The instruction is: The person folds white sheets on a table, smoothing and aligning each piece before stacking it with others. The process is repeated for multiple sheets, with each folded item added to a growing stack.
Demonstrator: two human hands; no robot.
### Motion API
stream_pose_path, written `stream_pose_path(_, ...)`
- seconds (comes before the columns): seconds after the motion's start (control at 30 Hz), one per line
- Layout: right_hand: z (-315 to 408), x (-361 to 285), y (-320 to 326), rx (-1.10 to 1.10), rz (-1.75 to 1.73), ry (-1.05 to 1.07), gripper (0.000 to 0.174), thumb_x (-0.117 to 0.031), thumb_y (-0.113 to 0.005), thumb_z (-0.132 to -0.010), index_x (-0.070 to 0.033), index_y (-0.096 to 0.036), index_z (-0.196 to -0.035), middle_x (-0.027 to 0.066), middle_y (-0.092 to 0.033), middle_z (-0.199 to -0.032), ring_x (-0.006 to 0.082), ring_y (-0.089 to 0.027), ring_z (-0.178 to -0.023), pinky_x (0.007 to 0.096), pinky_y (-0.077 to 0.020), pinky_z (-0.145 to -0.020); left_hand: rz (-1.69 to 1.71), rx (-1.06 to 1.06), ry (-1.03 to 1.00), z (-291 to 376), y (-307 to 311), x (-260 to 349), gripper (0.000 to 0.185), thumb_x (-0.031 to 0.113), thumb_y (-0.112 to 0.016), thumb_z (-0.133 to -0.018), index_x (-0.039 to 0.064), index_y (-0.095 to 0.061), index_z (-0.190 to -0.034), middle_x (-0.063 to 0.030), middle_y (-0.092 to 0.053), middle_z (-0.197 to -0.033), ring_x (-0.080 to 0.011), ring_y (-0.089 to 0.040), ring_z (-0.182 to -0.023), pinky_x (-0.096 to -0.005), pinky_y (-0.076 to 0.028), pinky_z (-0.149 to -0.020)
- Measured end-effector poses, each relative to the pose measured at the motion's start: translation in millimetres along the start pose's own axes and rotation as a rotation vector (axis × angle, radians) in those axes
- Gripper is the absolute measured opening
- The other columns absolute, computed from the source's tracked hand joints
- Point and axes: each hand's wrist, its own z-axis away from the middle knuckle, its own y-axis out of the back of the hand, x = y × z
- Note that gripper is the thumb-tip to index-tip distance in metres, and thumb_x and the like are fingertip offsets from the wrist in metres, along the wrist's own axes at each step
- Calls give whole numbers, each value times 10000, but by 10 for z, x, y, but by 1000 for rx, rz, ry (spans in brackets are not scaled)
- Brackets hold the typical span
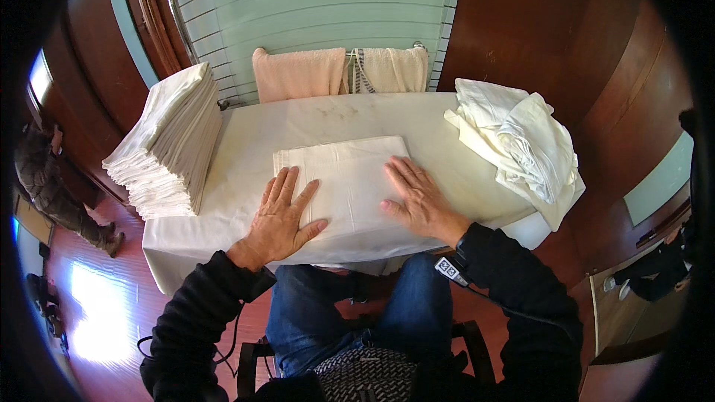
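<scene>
A folded off-white cloth [351, 164] lies flat on the cloth-covered table [335, 114] in front of me. My left hand [284, 218] rests palm down on its left part, fingers apart. On the cloth's right edge my right hand [422, 201] also lies flat, its thumb pointing inward. Neither hand grips anything. At the table's left end stands a tall stack of folded white cloths [173, 145], leaning slightly. A loose, crumpled heap of white cloth [525, 139] sits at the right end, partly hanging over the edge.
Pink [301, 72] and cream towels [391, 70] hang on a rail behind the table. A person [50, 178] stands at the far left; another person's legs [648, 273] show at the far right. A cable [519, 312] runs along my right sleeve. Chair armrests [475, 346] flank me.
</scene>
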Motion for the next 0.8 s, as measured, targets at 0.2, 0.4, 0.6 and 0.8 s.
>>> stream_pose_path(0.2, 178, 63, 87, -22, 68, 45, 882, -620, -489, -1075, 89, -397, -1591, 300, -386, -1661, 467, -340, -1553, 528, -260, -1282, 25, 34, 24, 60, -26, 6, 781, 631, -521, -1068, 101, -445, -1637, -354, -275, -1693, -524, -225, -1595, -581, -210, -1297)
stream_pose_path(0.4, 363, 10, 288, -39, 73, 101, 876, -578, -614, -1020, 84, -431, -1562, 291, -406, -1643, 450, -359, -1549, 511, -296, -1273, 38, -41, -1, 44, -30, -70, 1004, 769, -591, -962, 102, -363, -1677, -362, -227, -1706, -525, -161, -1614, -607, -178, -1303)
stream_pose_path(0.6, 277, -309, 296, 174, 108, 211, 582, -249, -741, -905, 66, -595, -1372, 235, -557, -1499, 404, -521, -1433, 478, -451, -1165, 35, -127, -52, 40, 23, -136, 1240, 880, -683, -806, 88, -323, -1689, -378, -188, -1708, -538, -120, -1619, -620, -152, -1307)
stream_pose_path(0.8, 127, -392, 364, 201, 394, 413, 399, -131, -662, -903, 37, -641, -1264, 191, -640, -1351, 345, -649, -1270, 418, -561, -990, 37, -124, -50, 35, 17, -129, 1258, 866, -716, -787, 90, -312, -1691, -375, -190, -1706, -541, -116, -1618, -619, -155, -1308)
